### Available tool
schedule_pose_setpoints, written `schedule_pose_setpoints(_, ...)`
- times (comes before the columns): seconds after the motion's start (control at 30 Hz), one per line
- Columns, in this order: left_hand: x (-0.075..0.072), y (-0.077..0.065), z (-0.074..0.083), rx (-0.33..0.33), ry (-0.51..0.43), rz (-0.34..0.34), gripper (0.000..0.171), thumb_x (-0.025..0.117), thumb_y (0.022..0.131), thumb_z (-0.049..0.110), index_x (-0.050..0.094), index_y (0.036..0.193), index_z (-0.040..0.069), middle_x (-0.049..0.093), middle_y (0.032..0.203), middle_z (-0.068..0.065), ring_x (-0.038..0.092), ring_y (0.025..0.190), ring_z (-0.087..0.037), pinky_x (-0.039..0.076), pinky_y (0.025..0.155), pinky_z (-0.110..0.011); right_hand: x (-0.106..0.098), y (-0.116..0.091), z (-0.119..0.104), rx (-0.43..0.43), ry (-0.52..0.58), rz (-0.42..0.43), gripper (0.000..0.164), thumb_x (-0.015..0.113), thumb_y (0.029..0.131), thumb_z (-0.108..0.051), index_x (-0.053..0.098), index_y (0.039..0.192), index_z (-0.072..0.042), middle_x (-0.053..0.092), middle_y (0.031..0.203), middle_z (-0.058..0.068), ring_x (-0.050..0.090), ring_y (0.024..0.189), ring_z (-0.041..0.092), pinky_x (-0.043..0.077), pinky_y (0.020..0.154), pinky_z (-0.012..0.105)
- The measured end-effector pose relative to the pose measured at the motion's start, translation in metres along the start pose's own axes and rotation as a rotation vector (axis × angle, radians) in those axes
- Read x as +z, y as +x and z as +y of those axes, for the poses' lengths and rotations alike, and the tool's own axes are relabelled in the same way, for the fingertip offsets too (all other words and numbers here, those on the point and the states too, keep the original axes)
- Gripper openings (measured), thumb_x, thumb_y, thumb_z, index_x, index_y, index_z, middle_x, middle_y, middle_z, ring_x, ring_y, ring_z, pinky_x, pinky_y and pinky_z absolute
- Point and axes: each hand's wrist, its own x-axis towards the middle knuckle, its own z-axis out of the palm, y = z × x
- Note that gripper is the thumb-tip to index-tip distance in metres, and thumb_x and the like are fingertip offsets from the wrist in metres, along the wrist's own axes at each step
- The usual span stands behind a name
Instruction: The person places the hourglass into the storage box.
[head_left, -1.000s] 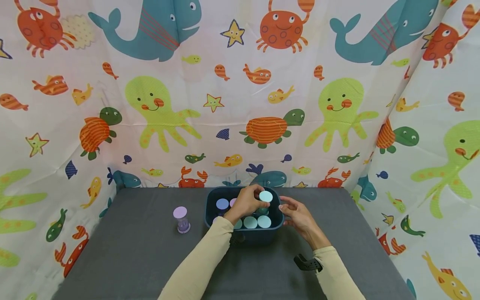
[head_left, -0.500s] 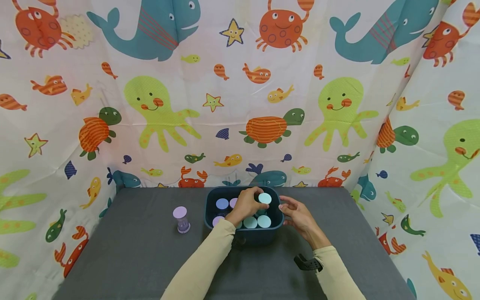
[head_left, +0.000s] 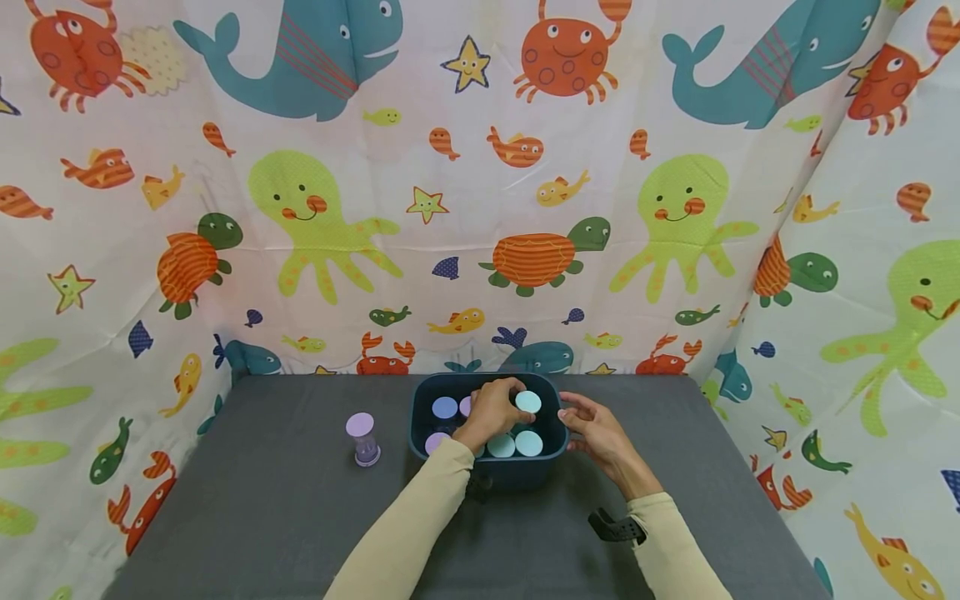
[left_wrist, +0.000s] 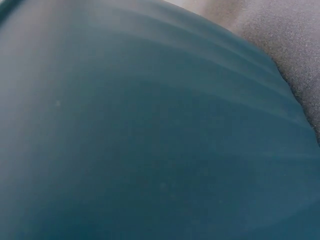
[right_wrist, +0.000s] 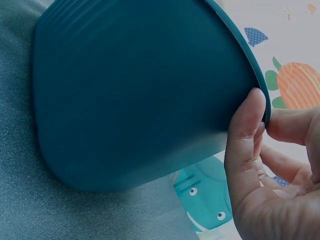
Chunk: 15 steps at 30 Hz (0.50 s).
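A dark blue bin stands on the table with several sand timers in it, seen mostly as round caps. My left hand reaches inside and holds a sand timer with a mint cap at the back right; its lower part is hidden. My right hand pinches the bin's right rim, and in the right wrist view the thumb and fingers meet at that rim. The bin's outer wall fills most of the left wrist view, where my left hand does not show.
A purple sand timer stands upright on the grey table, left of the bin. Inside the bin are a blue cap, a purple cap and more mint caps. A sea-animal curtain hangs behind the table.
My left hand has lowered the mint-capped sand timer slightly deeper into the bin, at the back right. The right hand stays on the rim.
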Motion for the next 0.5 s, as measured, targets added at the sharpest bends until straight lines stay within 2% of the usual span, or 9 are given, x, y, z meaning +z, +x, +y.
schedule_pose_setpoints(0.23, 0.0002, 0.0006, 0.0006, -0.021, 0.008, -0.029, 0.048, 0.083, 0.079, 0.031, 0.067, 0.121, 0.014, 0.068, 0.117, -0.006, 0.058, 0.111, -0.027, 0.034, 0.102, -0.049, 0.0001, 0.0007, 0.0009, -0.011, -0.015, 0.009, 0.045, 0.057, 0.100, -0.019, 0.047, 0.143, -0.012, 0.060, 0.117, 0.019, 0.061, 0.084, 0.023, 0.054, 0.063, 0.027)
schedule_pose_setpoints(0.5, 0.0025, 0.0021, 0.0000, -0.037, 0.046, -0.039, 0.047, 0.083, 0.078, 0.032, 0.067, 0.119, 0.016, 0.068, 0.116, -0.004, 0.057, 0.110, -0.026, 0.033, 0.101, -0.049, 0.0015, -0.0001, 0.0004, -0.004, -0.014, 0.011, 0.045, 0.057, 0.100, -0.019, 0.047, 0.144, -0.013, 0.062, 0.112, 0.013, 0.062, 0.086, 0.025, 0.054, 0.063, 0.028)
